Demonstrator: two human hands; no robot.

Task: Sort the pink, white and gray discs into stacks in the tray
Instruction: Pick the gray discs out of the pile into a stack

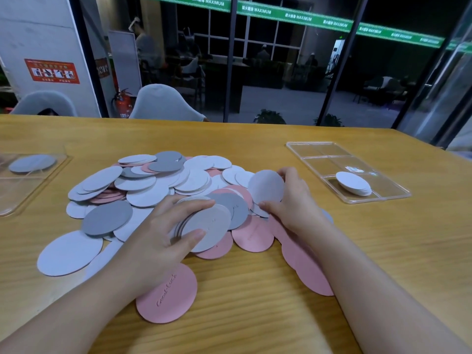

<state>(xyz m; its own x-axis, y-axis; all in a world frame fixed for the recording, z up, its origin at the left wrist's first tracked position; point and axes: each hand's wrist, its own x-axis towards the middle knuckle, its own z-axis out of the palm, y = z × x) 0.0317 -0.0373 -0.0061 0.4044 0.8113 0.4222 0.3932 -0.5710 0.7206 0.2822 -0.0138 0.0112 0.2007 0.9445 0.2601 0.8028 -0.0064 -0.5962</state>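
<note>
Pink, white and gray flat round discs (163, 185) lie heaped and overlapping on the wooden desk (255, 302), some pink ones embossed with lettering. They look thin, light and fairly stiff, like felt or card coasters, so they should slide over each other easily and fan out of a stack unless gripped across the edges. The left hand (163, 241) holds a small stack of pale discs (204, 226), thumb on one rim and fingers curled over the opposite rim. The right hand (293, 200) pinches a single pale round disc (265, 186) by its edges, tilted up off the pile. To the right stands the clear plastic divided tray (319, 149), its nearest compartment holding a short stack of white discs (353, 183). A second clear tray (15, 200) at far left holds a gray disc (32, 163). Edge grips suit them best.
</note>
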